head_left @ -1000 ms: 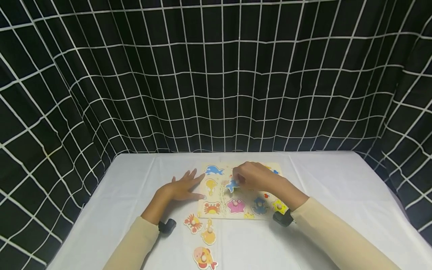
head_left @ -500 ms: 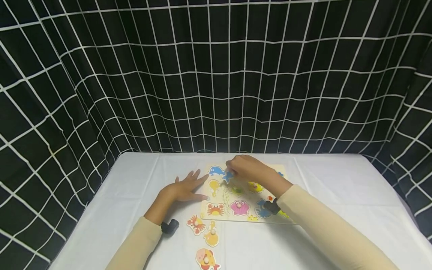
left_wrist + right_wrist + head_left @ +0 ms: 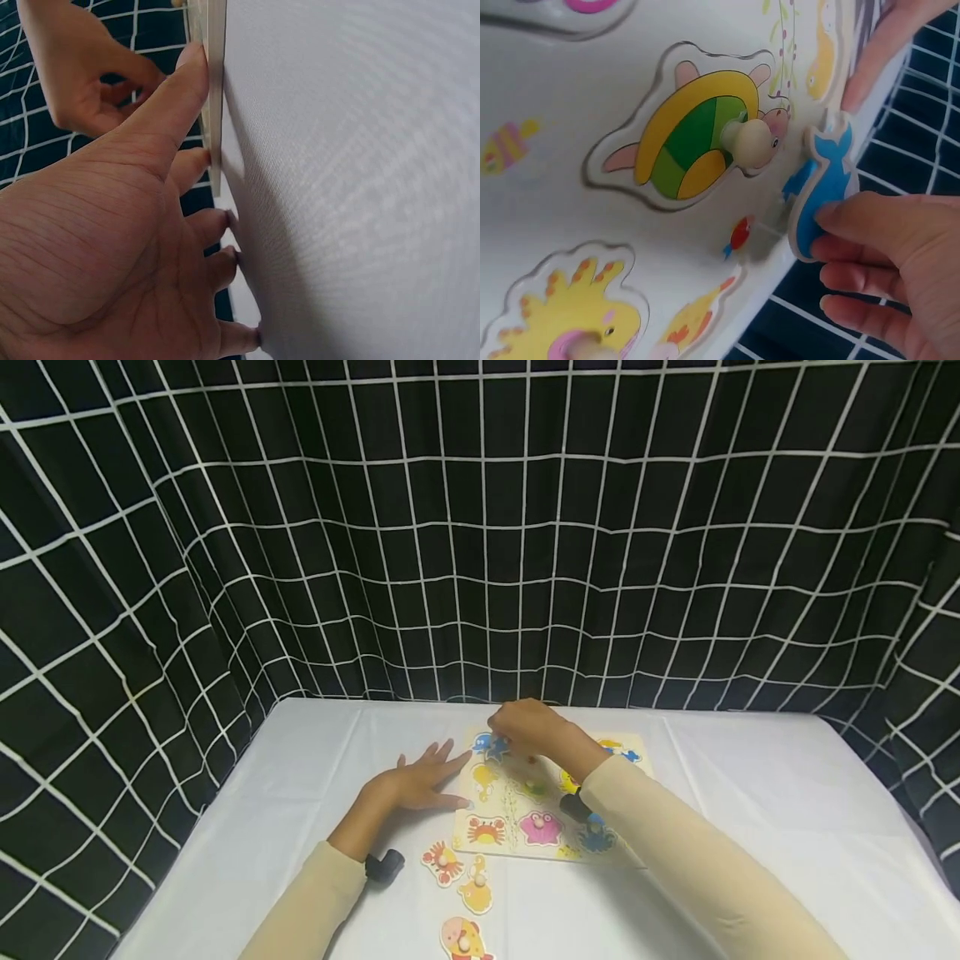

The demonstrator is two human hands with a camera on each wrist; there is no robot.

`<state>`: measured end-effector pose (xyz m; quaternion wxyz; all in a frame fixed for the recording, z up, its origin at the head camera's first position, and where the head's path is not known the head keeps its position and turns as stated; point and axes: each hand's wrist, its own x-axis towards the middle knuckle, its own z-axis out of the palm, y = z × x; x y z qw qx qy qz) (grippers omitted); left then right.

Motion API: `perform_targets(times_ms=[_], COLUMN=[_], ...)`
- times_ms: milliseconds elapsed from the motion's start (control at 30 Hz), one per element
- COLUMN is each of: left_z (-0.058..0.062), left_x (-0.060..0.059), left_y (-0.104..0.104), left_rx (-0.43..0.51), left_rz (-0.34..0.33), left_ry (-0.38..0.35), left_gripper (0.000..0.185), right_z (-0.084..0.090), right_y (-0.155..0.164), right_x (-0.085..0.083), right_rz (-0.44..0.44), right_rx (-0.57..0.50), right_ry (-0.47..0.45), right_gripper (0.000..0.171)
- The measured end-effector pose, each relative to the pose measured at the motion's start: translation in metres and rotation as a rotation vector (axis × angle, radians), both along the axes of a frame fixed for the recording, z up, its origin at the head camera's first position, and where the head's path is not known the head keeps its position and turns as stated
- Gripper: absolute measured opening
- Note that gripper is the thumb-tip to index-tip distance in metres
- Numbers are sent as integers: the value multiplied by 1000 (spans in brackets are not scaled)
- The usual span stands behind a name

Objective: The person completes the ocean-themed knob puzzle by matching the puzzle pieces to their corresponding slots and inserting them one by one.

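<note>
A flat blue wooden dolphin-shaped puzzle piece (image 3: 821,191) was pinched at its edge by the curled fingers (image 3: 870,225) of the right hand (image 3: 528,727). It was held tilted on edge just off the far left corner of the pale wooden peg-puzzle board (image 3: 637,752), over the blue dolphin recess. The piece's long axis ran away from the fingertips toward the board face, tail outermost, so its recess lay directly beyond and beneath the fingers. The right hand was clearly the nearer hand.

The left hand (image 3: 416,781) lay flat on the white tablecloth (image 3: 300,793). Its fingers were straight and slightly spread, and their tips were pressed against the board's left edge (image 3: 214,90), nothing being held.

Just beside the pinching fingers, the green-and-yellow turtle piece with a wooden knob (image 3: 705,135) was seated in its recess.

Compared with one second before, the dolphin piece had been carried from the middle of the board to its far left corner. The left hand had stayed in place.
</note>
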<state>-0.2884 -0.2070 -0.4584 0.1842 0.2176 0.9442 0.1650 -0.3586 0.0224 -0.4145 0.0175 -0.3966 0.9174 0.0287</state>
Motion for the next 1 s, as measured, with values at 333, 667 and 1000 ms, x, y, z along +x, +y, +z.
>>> perform_targets(times_ms=[333, 667, 1000], left_z=[0, -1, -7], left_x=[0, -2, -4], left_y=[3, -1, -2], left_rx=[-25, -19, -20], left_rz=[-8, 1, -8], left_ry=[6, 19, 14], left_gripper=[86, 85, 87], right_z=[-8, -13, -23], right_y=[2, -4, -6], right_x=[-4, -11, -10], right_rz=[-66, -274, -267], right_rx=[-46, -167, -163], right_ry=[-42, -1, -1], right_gripper=[11, 26, 26])
